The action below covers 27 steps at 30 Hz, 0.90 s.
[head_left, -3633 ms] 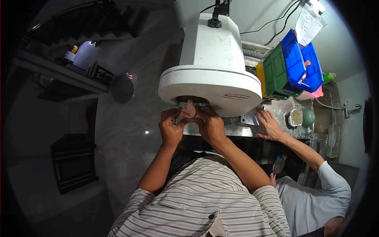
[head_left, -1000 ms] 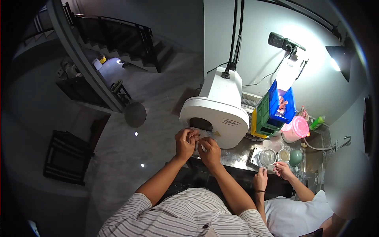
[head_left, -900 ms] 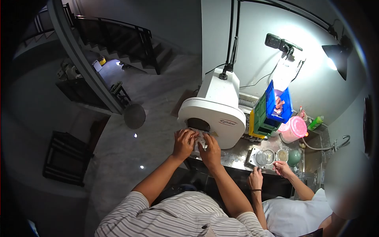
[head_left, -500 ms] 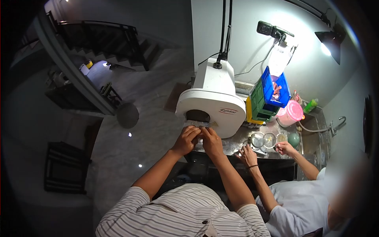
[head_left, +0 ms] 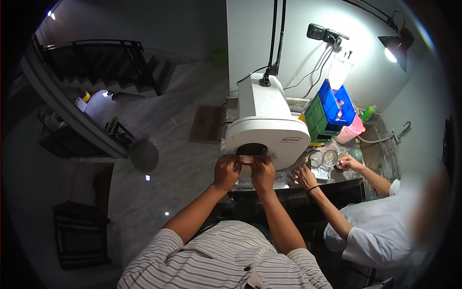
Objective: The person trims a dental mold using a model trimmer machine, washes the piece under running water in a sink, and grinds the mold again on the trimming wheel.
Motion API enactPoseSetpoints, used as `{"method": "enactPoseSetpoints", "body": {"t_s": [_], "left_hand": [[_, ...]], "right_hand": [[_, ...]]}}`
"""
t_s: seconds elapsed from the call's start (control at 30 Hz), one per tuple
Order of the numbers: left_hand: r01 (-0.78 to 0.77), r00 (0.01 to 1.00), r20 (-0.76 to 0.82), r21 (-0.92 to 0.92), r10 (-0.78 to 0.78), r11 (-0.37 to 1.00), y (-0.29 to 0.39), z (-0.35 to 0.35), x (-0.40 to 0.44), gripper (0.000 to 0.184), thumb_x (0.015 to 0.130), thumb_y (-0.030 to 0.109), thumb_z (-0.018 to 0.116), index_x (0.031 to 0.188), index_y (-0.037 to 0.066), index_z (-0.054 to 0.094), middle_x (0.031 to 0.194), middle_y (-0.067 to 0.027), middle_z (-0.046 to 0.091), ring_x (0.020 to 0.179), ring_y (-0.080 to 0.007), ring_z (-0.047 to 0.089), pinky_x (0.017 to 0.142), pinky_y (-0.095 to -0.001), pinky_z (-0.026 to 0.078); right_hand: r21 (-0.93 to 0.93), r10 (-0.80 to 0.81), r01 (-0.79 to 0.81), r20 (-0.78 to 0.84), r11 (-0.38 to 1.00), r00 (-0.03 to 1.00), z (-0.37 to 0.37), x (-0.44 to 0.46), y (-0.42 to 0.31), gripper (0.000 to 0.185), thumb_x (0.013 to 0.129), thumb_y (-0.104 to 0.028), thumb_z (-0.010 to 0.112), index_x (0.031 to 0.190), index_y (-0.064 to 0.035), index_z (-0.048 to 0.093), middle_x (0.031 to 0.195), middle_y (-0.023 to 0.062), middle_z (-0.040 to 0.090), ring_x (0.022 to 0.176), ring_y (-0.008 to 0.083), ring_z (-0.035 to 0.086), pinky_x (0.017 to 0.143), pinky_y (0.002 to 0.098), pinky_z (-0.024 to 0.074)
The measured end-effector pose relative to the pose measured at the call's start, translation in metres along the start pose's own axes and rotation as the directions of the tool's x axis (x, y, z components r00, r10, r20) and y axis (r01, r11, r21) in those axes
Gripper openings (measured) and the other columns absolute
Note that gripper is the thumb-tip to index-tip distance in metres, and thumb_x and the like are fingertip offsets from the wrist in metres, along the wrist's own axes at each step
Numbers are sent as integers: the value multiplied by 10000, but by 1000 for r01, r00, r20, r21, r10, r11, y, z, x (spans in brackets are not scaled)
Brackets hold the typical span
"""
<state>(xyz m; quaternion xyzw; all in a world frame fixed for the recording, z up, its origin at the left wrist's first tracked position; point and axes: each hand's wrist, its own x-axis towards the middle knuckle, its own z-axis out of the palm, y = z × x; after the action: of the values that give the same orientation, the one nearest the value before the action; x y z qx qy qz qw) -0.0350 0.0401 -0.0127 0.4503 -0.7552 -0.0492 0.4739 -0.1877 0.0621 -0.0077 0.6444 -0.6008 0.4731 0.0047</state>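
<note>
Pink piece — in the narrowed fingers of left hand and right hand — near white machine

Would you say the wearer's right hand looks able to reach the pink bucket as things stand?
Probably not directly: the right hand grips the pink dental cast, and the white machine and stacked bins stand between it and the pink bucket.

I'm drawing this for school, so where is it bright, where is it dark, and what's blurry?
Head view: wall glares white near the lamp; head view: staircase sits in dimness; head view: co-worker's head is smeared blurry; head view: pink piece too small for fine detail.
</note>
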Motion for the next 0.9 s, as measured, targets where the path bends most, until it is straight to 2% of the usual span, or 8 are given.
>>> {"method": "enactPoseSetpoints", "body": {"t_s": [0.13,0.23,0.33,0.43,0.5,0.73,0.83,0.9], "left_hand": [[11,999,-32,50,-9,999,6,7,3,188,803,60,732,981,14,691,858,-152,684,811,-356,657,753,-448,520],[43,999,-5,63,-43,997,3,14,3,157,820,55,713,965,-1,689,843,-170,675,796,-364,652,740,-461,521],[39,999,-16,99,-37,994,6,18,3,96,835,41,691,918,-4,673,839,-183,669,795,-369,649,732,-460,519],[91,994,-71,90,-85,992,16,19,3,47,849,35,671,848,-6,648,829,-193,664,780,-383,647,712,-462,519],[117,992,-66,108,-110,987,18,20,4,76,859,55,667,822,-4,636,820,-201,665,767,-390,646,699,-467,518],[177,984,-40,191,-172,966,18,36,8,165,893,147,656,805,9,638,790,-224,671,761,-403,662,671,-479,527],[224,973,-96,172,-210,959,14,43,3,159,893,153,660,831,7,644,814,-225,677,784,-405,672,681,-479,538],[257,965,-106,190,-241,947,8,49,5,158,894,156,663,845,6,645,832,-226,680,791,-408,674,688,-483,541]], "right_hand": [[-50,121,-124,-57,991,991,17,-8,-2,130,867,-132,727,970,-56,706,890,139,698,839,341,686,739,437,550],[-93,74,-75,-16,993,997,16,-5,1,150,890,-173,708,982,-57,684,885,143,696,806,353,686,705,446,552],[-159,15,2,101,987,995,17,-3,9,147,905,-178,680,976,-50,670,865,156,686,747,357,682,651,452,550],[-173,-81,100,114,980,990,19,4,16,105,902,-135,658,959,-48,659,834,166,675,712,360,679,612,457,546],[-172,-166,180,93,969,982,21,8,17,47,843,-50,605,888,-40,616,776,148,658,650,333,686,564,431,561],[-96,-154,160,69,982,986,27,7,22,37,830,-49,596,856,-51,622,763,147,670,650,334,696,558,426,563],[-97,-107,114,76,989,991,31,8,24,63,891,-116,613,888,-65,651,795,162,695,705,371,699,600,456,555],[-146,-87,109,145,983,986,31,9,24,66,881,-111,615,903,-57,648,812,169,700,716,378,701,611,460,559]]}}
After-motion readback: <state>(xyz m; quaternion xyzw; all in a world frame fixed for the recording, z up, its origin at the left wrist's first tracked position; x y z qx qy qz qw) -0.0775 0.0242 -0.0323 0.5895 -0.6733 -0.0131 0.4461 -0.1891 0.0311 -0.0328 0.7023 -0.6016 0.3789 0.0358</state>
